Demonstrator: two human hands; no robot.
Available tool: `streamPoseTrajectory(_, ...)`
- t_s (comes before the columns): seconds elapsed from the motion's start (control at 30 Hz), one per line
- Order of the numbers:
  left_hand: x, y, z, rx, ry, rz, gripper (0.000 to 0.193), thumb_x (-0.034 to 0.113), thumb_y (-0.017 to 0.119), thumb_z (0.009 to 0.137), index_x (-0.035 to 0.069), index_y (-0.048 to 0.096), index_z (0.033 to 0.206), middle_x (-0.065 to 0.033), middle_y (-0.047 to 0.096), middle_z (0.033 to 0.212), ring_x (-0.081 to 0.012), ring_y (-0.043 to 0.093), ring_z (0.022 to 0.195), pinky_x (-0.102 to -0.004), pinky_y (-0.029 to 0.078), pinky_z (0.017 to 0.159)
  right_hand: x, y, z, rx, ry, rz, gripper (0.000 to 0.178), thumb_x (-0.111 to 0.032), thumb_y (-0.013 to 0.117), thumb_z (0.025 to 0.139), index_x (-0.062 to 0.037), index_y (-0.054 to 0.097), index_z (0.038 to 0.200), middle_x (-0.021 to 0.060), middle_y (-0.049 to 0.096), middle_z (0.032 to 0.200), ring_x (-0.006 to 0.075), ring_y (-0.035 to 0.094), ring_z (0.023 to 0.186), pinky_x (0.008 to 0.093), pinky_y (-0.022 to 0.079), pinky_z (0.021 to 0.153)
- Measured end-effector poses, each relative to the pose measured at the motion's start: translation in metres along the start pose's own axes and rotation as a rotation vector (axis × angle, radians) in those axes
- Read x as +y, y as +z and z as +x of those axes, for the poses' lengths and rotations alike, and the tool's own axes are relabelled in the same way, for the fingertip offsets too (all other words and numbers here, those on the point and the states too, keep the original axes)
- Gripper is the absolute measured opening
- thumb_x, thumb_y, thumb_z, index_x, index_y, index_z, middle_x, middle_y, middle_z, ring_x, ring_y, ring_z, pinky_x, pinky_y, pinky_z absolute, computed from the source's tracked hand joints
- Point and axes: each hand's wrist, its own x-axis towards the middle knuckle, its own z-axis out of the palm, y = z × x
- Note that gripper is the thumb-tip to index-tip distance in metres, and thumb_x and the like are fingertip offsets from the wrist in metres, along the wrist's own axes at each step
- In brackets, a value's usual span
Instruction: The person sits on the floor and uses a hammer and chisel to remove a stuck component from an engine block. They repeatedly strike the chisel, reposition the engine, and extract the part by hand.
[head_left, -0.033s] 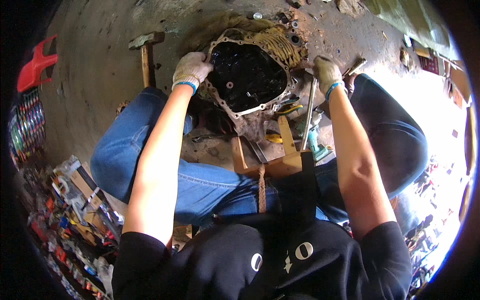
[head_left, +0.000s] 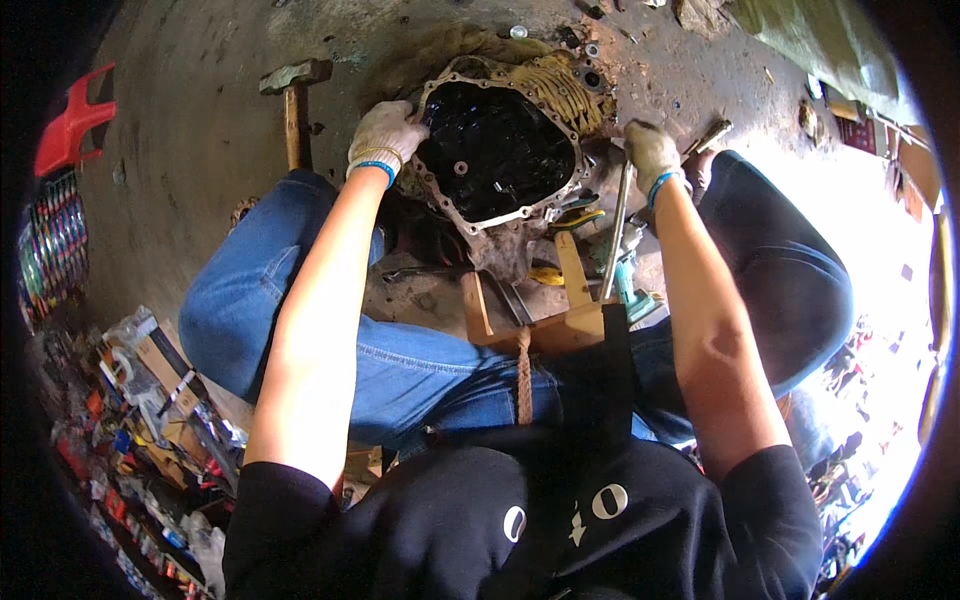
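In front of me sits a metal gearbox housing [head_left: 468,217], its broad opening facing up. Black oily residue coats the inside, where a small ring [head_left: 460,168] and a small shiny piece [head_left: 501,187] lie. My left hand [head_left: 384,138], in a whitish work glove, is closed on the housing's left rim, with its fingertips at the inner edge. To the right of the housing, my gloved right hand [head_left: 655,152] is curled shut around the upper end of a long metal bar [head_left: 617,225]. The bar slants down toward a wooden stool [head_left: 565,335] between my legs.
A hammer [head_left: 294,110] with a wooden handle lies left of the housing. Pliers [head_left: 578,221] with yellow-and-dark handles and a teal power tool [head_left: 630,285] sit between housing and stool. A red plastic chair [head_left: 80,120] stands far left; cluttered parts [head_left: 150,430] fill the lower left.
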Motion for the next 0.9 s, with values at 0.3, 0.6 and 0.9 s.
streamPoseTrajectory(0.3,-0.036,0.074,-0.024,0.314,-0.255,-0.642,0.102,0.037,0.084,0.077,-0.001,0.033,0.156,-0.0291,0.047,0.152,-0.0403,0.047,0.141,-0.0409,0.038,0.118,0.037,0.053,-0.094,-0.127,-0.083,-0.191,0.036,-0.029,0.068,0.088,-0.0022,0.071,0.112,0.0145,0.074,0.100,0.0254,0.070,0.088,0.0377,0.055,0.076)
streamPoseTrajectory(0.6,-0.003,0.139,-0.072,0.218,-0.399,-0.685,0.072,0.032,0.083,0.078,-0.006,0.057,0.134,-0.0303,0.062,0.135,-0.0419,0.060,0.127,-0.0422,0.048,0.107,0.021,0.058,-0.128,-0.429,-0.393,-0.646,0.043,-0.024,0.065,0.089,-0.0025,0.067,0.126,0.0205,0.072,0.119,0.0336,0.068,0.109,0.0385,0.051,0.095)
streamPoseTrajectory(0.9,-0.024,0.142,-0.061,0.136,-0.288,-0.677,0.067,0.025,0.081,0.075,-0.004,0.058,0.132,-0.0296,0.066,0.127,-0.0421,0.063,0.120,-0.0445,0.049,0.102,0.039,0.066,-0.105,-0.361,-0.330,-0.467,0.034,-0.026,0.064,0.094,-0.0020,0.071,0.118,0.0157,0.075,0.108,0.0301,0.068,0.098,0.0395,0.051,0.087)
